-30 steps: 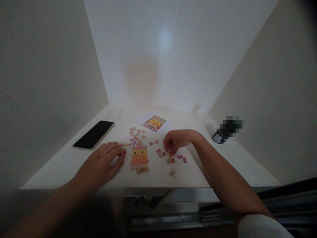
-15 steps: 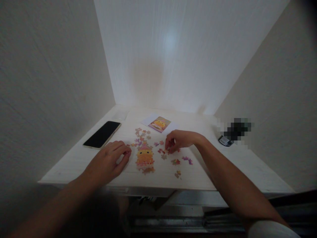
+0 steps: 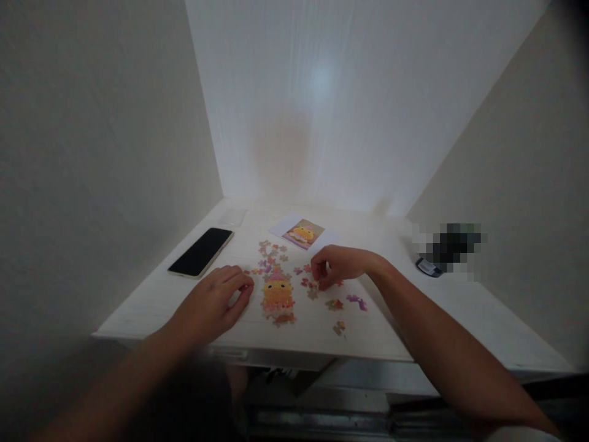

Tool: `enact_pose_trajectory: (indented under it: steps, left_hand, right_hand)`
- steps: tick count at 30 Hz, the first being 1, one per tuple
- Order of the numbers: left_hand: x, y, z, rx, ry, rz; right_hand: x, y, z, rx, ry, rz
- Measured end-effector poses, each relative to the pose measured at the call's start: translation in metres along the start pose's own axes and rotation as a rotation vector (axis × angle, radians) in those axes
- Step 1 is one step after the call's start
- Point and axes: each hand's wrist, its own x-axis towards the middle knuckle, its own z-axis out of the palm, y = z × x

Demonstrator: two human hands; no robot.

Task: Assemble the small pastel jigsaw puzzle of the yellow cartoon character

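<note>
1. Step in hand: judged from the layout, the work is at the piece-selection stage of a jigsaw puzzle on the white desk (image 3: 414, 331). The next move calls for a fine fingertip grip on one small piece, followed by matching it against the joined section.
2. Left hand (image 3: 214, 304): the forearm enters from the lower left. The hand lies palm down on the desk, fingers loosely together and slightly curled, tips just beside the left edge of the joined section. It holds nothing visible.
3. Joined section (image 3: 278, 298): a small yellow and pink block of connected pieces, lying flat between the two hands.
4. Right hand (image 3: 335, 265): the forearm crosses from the lower right. The fingers curl downward over the loose pieces (image 3: 313, 285). Whether a piece is pinched between the fingertips cannot be told.
5. More loose pieces (image 3: 270, 255) lie scattered beyond the joined section; others (image 3: 350, 302) lie near the right forearm.
6. A dark phone (image 3: 201, 252) lies face up, far left.
7. A reference picture (image 3: 302, 234) lies flat near the back wall.
</note>
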Motion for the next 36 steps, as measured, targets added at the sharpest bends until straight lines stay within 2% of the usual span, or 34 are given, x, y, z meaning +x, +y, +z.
enact_pose_trajectory:
  steps: [6, 11, 15, 21, 25, 31, 36]
  left_hand:
    - [0.0, 0.006, -0.002, -0.024, -0.037, -0.03]
    - [0.001, 0.016, 0.001, -0.098, -0.034, -0.046]
    - [0.002, 0.025, 0.006, -0.123, -0.068, -0.048]
    - [0.003, 0.028, 0.009, -0.129, -0.118, -0.044]
    - [0.005, 0.029, 0.012, -0.187, -0.046, -0.033]
    - [0.009, 0.032, 0.022, -0.237, 0.091, 0.021]
    - [0.006, 0.028, 0.026, -0.204, 0.116, 0.107]
  right_hand:
    - [-0.004, -0.012, 0.001, 0.049, -0.049, -0.011]
    - [0.002, -0.02, 0.009, 0.163, 0.019, -0.127]
    - [0.01, -0.016, 0.015, 0.133, 0.021, -0.138]
    - [0.009, -0.009, 0.01, 0.101, 0.06, -0.142]
    - [0.014, -0.014, 0.015, 0.229, 0.081, -0.191]
    - [0.03, -0.027, 0.042, 0.474, 0.072, -0.322]
    - [0.034, -0.033, 0.051, 0.477, 0.101, -0.377]
